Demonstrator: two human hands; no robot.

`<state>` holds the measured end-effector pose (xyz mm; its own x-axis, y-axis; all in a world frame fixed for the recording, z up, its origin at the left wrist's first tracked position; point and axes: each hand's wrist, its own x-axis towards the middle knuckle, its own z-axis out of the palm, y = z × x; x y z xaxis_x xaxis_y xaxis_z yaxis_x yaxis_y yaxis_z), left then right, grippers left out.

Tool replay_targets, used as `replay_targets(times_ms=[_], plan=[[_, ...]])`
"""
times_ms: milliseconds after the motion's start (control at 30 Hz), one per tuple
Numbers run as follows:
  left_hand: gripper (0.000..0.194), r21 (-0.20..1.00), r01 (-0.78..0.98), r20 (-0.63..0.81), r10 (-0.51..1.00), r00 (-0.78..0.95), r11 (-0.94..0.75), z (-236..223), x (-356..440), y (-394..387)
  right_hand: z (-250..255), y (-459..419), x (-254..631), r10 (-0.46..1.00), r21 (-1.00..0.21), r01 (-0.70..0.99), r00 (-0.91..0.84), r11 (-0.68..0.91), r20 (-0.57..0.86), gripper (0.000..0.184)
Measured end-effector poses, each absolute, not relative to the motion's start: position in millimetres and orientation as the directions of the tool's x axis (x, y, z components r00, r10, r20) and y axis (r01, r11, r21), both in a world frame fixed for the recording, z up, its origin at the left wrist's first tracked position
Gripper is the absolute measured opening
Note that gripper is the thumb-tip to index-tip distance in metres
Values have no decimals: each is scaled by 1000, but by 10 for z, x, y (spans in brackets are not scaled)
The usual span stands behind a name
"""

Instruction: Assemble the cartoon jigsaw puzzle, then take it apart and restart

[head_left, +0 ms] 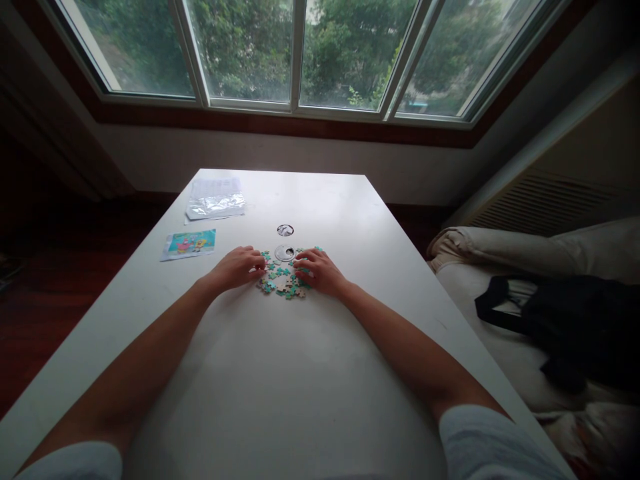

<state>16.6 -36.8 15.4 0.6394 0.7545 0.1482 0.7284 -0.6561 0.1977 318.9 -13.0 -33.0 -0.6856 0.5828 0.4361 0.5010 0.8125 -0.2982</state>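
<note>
A loose pile of small jigsaw puzzle pieces (283, 272), mostly teal with some pale brown ones, lies on the white table (290, 373). My left hand (239, 268) rests at the pile's left edge, fingers bent and thumb apart from them, touching pieces there. On the opposite side, my right hand (323, 271) reaches over the pieces with its fingers spread, hiding some of them. Neither hand visibly lifts a piece. Just behind the pile, between the hands, is a round metal table fitting (285, 253).
Left of the pile lies a cartoon picture card (191, 244). Behind it is a clear plastic packet (216, 198) with paper. A round hole (285, 230) sits beyond the fitting. Right of the table, dark cloth (575, 320) lies on a pale sofa (460, 287). Windows (295, 53) are ahead.
</note>
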Motion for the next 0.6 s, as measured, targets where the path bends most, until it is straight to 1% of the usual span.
replay_targets(times_ms=[100, 200, 300, 433, 500, 600], plan=[[20, 168, 751, 149, 769, 621, -639, 137, 144, -360, -345, -125, 3194, 581, -302, 496, -686, 814, 439, 21], [15, 175, 791, 167, 809, 564, -587, 159, 131, -377, -351, -123, 3195, 580, -301, 496, -685, 815, 440, 21], [13, 270, 771, 146, 816, 559, -576, 231, 137, -410, -348, -123, 3191, 582, -296, 502, -687, 813, 435, 22], [16, 452, 667, -16, 742, 670, -592, 322, 160, -457, -352, -117, 3185, 583, -298, 502, -689, 812, 430, 21], [20, 490, 646, -82, 706, 703, -586, 329, 167, -469, -353, -118, 3181, 581, -300, 498, -688, 814, 434, 21], [23, 490, 651, -95, 707, 701, -579, 306, 165, -468, -324, -156, 3152, 568, -296, 485, -692, 823, 445, 19]])
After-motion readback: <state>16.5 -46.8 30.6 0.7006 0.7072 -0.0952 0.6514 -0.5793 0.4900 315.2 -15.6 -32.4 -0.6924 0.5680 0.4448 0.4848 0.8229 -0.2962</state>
